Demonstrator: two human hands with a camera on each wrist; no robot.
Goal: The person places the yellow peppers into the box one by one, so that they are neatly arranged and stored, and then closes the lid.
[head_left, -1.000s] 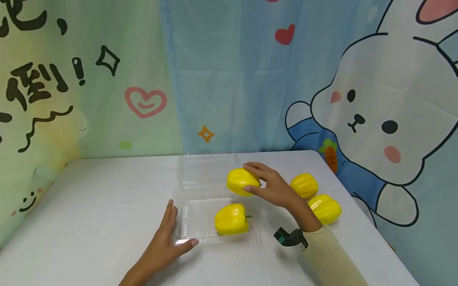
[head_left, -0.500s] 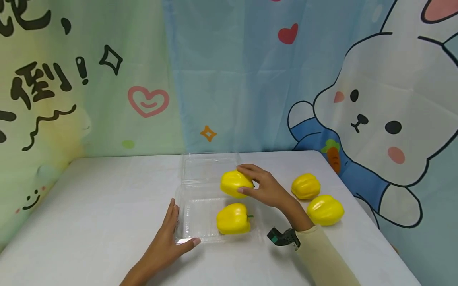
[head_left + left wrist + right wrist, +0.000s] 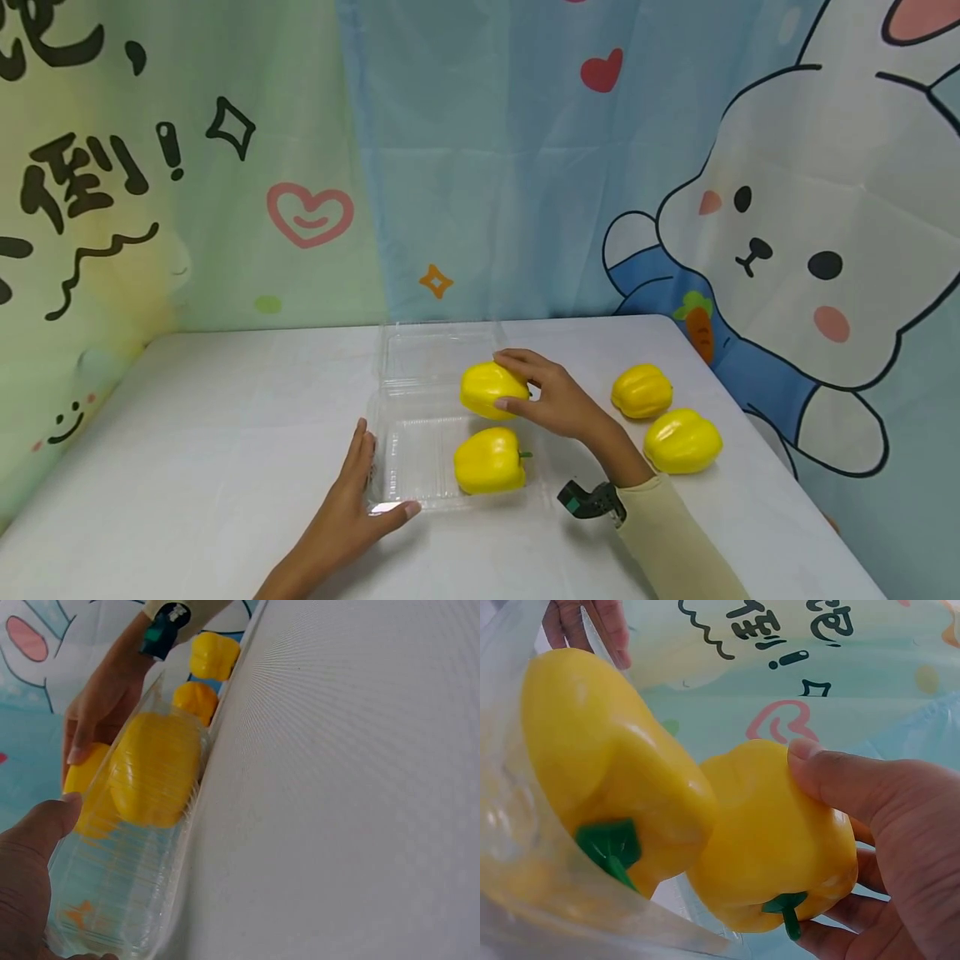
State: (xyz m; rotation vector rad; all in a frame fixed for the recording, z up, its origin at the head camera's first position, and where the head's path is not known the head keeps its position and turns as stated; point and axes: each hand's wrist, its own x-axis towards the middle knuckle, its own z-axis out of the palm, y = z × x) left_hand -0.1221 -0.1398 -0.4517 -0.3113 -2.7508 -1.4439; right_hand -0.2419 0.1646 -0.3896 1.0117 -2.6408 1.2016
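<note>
My right hand (image 3: 551,400) grips a yellow bell pepper (image 3: 482,390) between thumb and fingers, at the back part of a clear plastic clamshell container (image 3: 412,467). In the right wrist view, the gripped pepper (image 3: 761,825) has its green stem toward the palm side. A second yellow bell pepper (image 3: 487,462) lies in the container just in front, close beside it. My left hand (image 3: 341,504) rests against the container, fingers straight along its left wall and thumb at the front edge. Through the wall in the left wrist view, the pepper inside (image 3: 154,772) shows clearly.
Two more yellow bell peppers, a rear one (image 3: 642,392) and a front one (image 3: 683,442), lie on the white table (image 3: 210,450) to the right. The container's open lid (image 3: 438,350) lies toward the back edge. A printed curtain (image 3: 465,167) hangs behind.
My right hand has carried its pepper left and slightly down, over the back of the container. My left hand stays at the container's left side.
</note>
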